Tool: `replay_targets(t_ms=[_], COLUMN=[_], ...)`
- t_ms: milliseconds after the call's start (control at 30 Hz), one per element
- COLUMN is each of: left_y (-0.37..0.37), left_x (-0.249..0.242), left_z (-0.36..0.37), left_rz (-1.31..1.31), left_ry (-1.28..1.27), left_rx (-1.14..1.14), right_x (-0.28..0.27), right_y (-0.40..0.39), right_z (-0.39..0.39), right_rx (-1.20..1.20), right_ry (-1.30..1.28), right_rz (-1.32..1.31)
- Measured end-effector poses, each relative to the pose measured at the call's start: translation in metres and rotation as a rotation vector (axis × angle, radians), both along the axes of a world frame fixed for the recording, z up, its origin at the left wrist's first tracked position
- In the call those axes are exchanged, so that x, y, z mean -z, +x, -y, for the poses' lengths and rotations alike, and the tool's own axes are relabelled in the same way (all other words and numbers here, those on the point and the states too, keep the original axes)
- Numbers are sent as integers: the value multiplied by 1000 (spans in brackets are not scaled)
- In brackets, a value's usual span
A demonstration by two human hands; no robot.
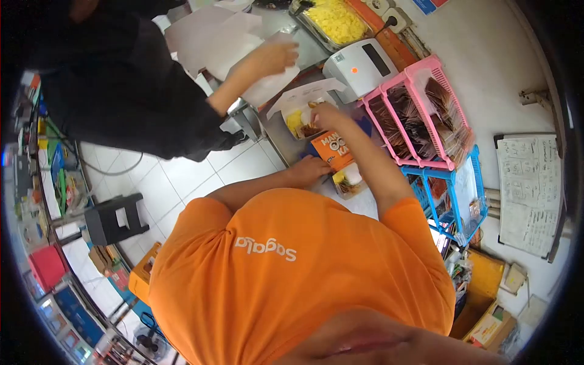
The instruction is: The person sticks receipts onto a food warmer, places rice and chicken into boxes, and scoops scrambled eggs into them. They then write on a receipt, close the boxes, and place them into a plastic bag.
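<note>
Over an open white food box [311, 94], my right hand [326, 117] has its fingers drawn together; what they hold is too small to make out. Yellow food [294, 123] and brown pieces [310, 129] lie in that box. My left hand [309, 171] rests with fingers apart at the left edge of a second box, whose lid is orange with white lettering [333, 151]. White and green food [350, 181] shows in this second box, nearer my body.
A co-worker's hand [274, 58] reaches over white paper [213, 36] at upper left. Behind stand a tray of yellow food [336, 22] and a white device [359, 70]. Pink [420, 112] and blue racks [465, 201] with packets are at right. A black stool [115, 219] stands left.
</note>
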State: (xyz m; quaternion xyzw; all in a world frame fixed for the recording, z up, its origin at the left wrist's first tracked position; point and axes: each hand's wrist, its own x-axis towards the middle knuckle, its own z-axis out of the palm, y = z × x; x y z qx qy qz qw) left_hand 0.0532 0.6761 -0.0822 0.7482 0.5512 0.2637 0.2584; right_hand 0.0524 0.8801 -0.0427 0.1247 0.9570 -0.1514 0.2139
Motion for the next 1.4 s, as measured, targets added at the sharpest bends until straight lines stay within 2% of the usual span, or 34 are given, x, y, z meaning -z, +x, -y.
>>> replay_targets(t_ms=[67,100,133,200,233,267,300,333,367,400,433,467,500,533,567,633,667,733,767,800,833,867,900,933,967,1000,1067,1167,1200,1233,1267,1333,1400], left_y=[-20,-32,-46,-70,-84,-91,-100,-107,-113,-117,-119,-121,-125,-127,-129,-132,-137,-155,-163,-171,-176,-177,-179,-179,-177,-172,-160,-146,-143,-142,-141,-139,-135], left_x=[-7,-12,-16,-29,-37,-37,-37,-35,-33,-31,-29,-27,-27,-27,-31,-41,-37,-17,-7,3,12,19,26,30,28,25,26,35,32,28,45,94,87], left_z=[-6,-9,-11,-19,-24,-23,-20,-20,-18,-17,-17,-21,-24,-26,-29,-39,-38,-33,-26,-18,-13,-10,-8,-5,-4,-4,-11,-33,-41,-46,-47,-48,-48], left_rz=[68,65,103,222,302,307,329,349,351,361,369,370,366,363,359,479,476,236,235,264,292,292,453,614,617,714,814,810,716,623,624,382,425], left_ry=[140,153,132,134,153,157,138,118,117,83,48,46,58,70,59,24,23,128,126,-118,-362,-364,-672,-980,-981,-974,-964,-881,-877,-871,-872,-534,-576], left_rx=[125,198,163,121,117,152,65,-22,-4,-43,-82,-64,-76,-88,-75,-116,-108,-123,-129,-225,-319,-326,-475,-621,-627,-692,-763,-800,-741,-682,-688,-651,-665], right_x=[12,35,54,-15,-45,-71,-93,-112,-130,-151,-175,-187,-201,-211,-216,-231,-228,-210,-198,-186,-178,-169,-147,-117,-96,-87,-73,-70,-67,-63,-63,-69,-77], right_y=[-6,-9,-11,-10,-2,7,15,26,38,54,64,80,94,111,127,149,159,173,168,160,150,142,140,139,136,129,114,87,83,80,77,74,72], right_z=[11,11,9,24,18,14,12,6,-3,-10,-15,-30,-42,-57,-69,-91,-89,-80,-68,-53,-41,-35,-39,-48,-57,-66,-85,-103,-113,-125,-131,-138,-138], right_rx=[-75,-26,23,276,342,382,418,424,412,535,612,843,736,854,913,972,980,933,948,954,970,971,965,863,756,751,659,766,839,792,789,766,822], right_ry=[187,162,140,-35,-11,-137,-260,-213,-176,-191,-113,-571,-59,-19,-84,534,536,896,666,436,293,152,148,256,361,357,556,590,578,600,595,550,509], right_rz=[-68,-118,-171,-268,-274,-402,-533,-664,-793,-736,-832,-895,-961,-901,-1020,-929,-931,-985,-985,-975,-724,-471,-470,-555,-637,-637,-804,-759,-752,-838,-839,-626,-568])
